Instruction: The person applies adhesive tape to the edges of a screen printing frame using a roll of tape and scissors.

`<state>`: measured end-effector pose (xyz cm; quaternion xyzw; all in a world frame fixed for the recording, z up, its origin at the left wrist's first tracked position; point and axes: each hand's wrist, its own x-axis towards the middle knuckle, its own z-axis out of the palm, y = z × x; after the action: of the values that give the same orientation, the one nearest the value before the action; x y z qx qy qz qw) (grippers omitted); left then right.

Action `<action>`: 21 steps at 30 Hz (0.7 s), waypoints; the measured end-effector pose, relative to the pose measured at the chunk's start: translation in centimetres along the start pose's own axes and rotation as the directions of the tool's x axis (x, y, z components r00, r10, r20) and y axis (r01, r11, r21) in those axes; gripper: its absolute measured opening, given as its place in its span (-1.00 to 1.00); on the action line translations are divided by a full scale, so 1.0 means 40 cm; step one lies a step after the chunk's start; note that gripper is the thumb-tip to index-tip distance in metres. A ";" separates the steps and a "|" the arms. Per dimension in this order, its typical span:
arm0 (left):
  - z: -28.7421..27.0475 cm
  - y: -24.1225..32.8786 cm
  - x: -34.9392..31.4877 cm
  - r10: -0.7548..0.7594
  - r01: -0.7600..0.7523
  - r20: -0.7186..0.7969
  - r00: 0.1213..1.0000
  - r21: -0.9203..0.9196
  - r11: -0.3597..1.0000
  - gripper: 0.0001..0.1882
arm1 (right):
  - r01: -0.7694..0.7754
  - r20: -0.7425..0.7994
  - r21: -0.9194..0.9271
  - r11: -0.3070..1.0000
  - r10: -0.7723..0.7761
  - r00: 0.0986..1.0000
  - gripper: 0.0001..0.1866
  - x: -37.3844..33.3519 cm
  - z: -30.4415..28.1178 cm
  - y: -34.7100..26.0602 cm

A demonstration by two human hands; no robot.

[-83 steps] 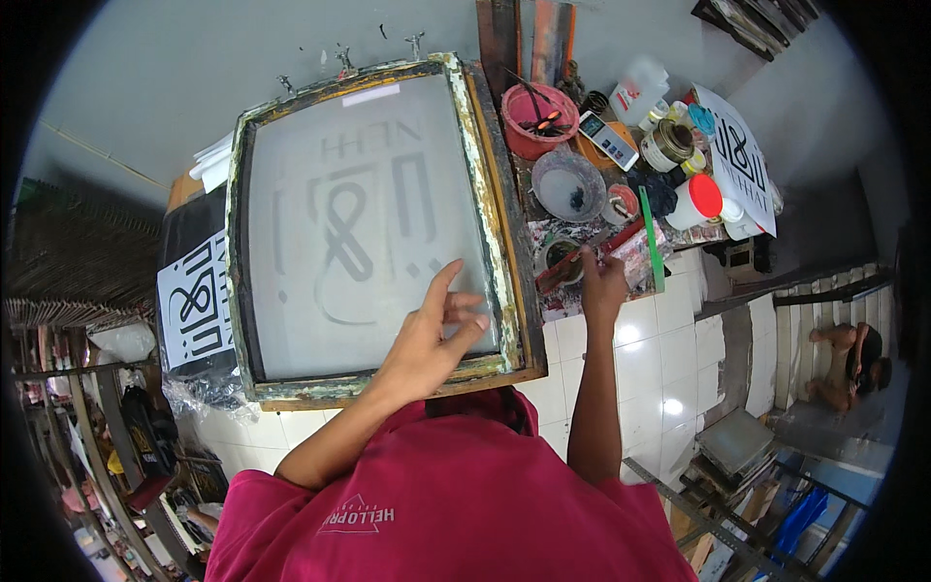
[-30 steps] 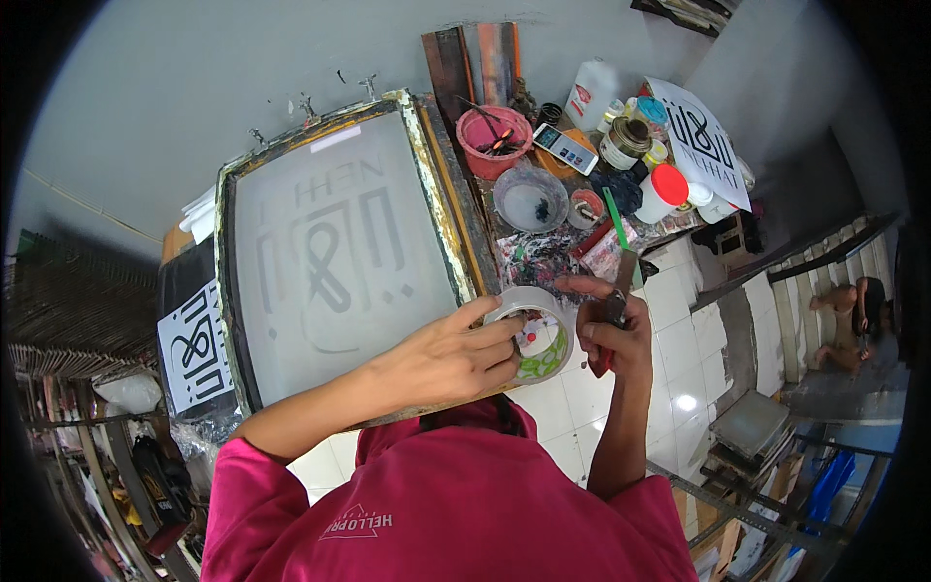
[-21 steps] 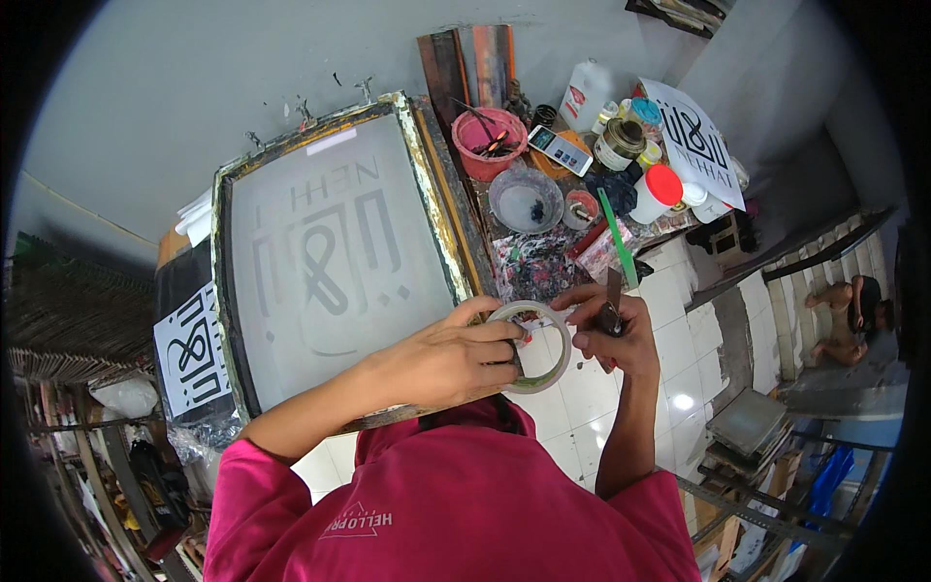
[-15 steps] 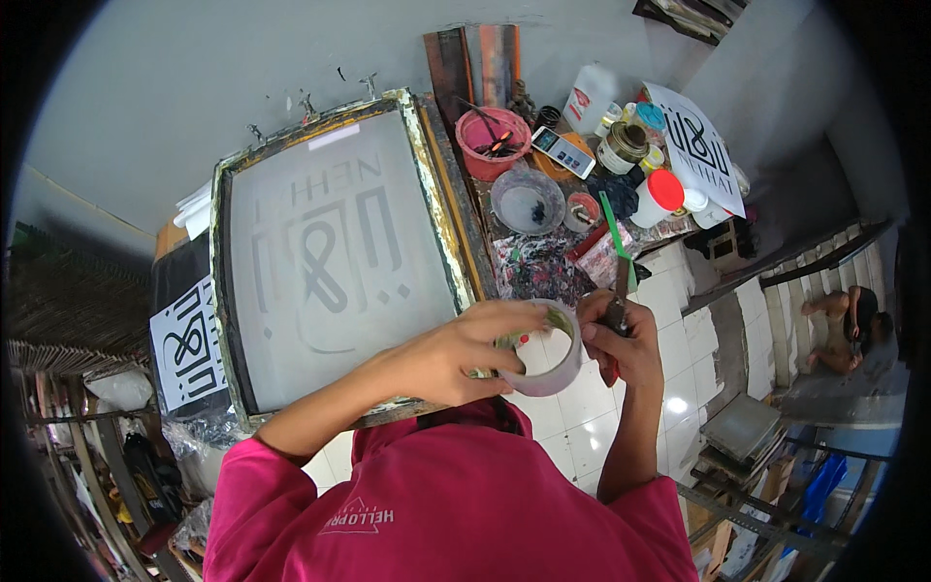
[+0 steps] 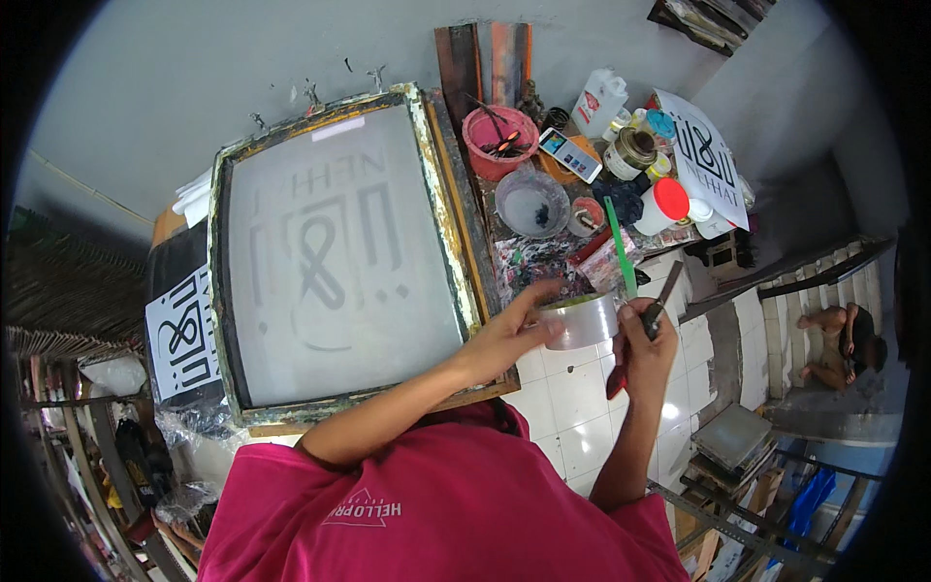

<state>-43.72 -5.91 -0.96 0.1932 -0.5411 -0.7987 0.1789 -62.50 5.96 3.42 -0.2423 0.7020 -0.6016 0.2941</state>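
Note:
A wide roll of clear packing tape [image 5: 589, 325] is gripped at its left side by my left hand [image 5: 509, 335], fingers and thumb pinching its rim. My right hand [image 5: 648, 351] touches or nearly touches the roll's other side. Its fingers are wrapped round a knife-like tool [image 5: 669, 283] with a narrow blade and dark handle; a red part sticks out below the fist. To the left lies a screen printing frame [image 5: 444, 209], its pale mesh [image 5: 339, 373] bearing a faint mirrored design. My left forearm crosses over the frame's near edge.
Behind my hands, a stained table holds a pink bucket [image 5: 499, 145], a grey bowl [image 5: 531, 202], a phone [image 5: 569, 155], a red-lidded jar [image 5: 664, 206] and a green-handled tool [image 5: 621, 247]. Printed sheets flank the frame and jars. At far right, another person [image 5: 846, 339] sits low.
The tape roll has tipped from showing its open ring to showing its outer side, and has shifted slightly up and right. My right hand has turned, its blade now slanting right.

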 end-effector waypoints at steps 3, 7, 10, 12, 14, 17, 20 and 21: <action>-0.011 0.029 -0.006 0.522 -0.482 0.144 0.841 0.638 0.601 -0.47 | -0.051 0.102 0.062 0.997 0.045 0.994 -0.89 -0.025 -0.016 -0.039; 0.000 0.093 -0.075 0.367 -0.382 0.144 0.919 0.557 0.738 -0.55 | -0.129 0.146 0.018 0.992 0.125 0.981 -0.88 -0.065 -0.005 -0.053; -0.026 0.144 -0.147 0.121 -0.149 0.098 0.988 0.360 0.921 -0.64 | -0.108 0.146 0.014 0.994 0.105 0.984 -0.89 -0.090 0.054 -0.036; -0.063 0.167 -0.224 0.165 -0.177 0.066 0.984 0.352 0.919 -0.70 | -0.179 0.173 -0.006 0.984 0.178 0.969 -0.88 -0.115 0.107 -0.037; -0.119 0.204 -0.331 0.076 -0.086 0.040 0.996 0.485 0.870 -0.73 | -0.224 0.195 -0.025 0.974 0.225 0.955 -0.86 -0.136 0.128 -0.002; -0.221 0.284 -0.529 -0.184 0.255 -0.182 0.966 0.552 0.794 -0.78 | -0.270 0.162 -0.075 0.960 0.279 0.947 -0.79 -0.160 0.145 0.064; -0.293 0.313 -0.664 -0.281 0.440 -0.343 0.896 0.613 0.656 -0.85 | -0.339 0.213 -0.145 0.929 0.364 0.907 -0.77 -0.181 0.169 0.111; -0.301 0.318 -0.689 -0.291 0.488 -0.400 0.869 0.600 0.634 -0.87 | -0.378 0.267 -0.214 0.901 0.426 0.864 -0.77 -0.197 0.191 0.096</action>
<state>-12.98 -6.29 9.99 0.4634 -0.7118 -0.5278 -0.0125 -51.46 6.69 -0.21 -0.2028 0.7271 -0.4256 0.4991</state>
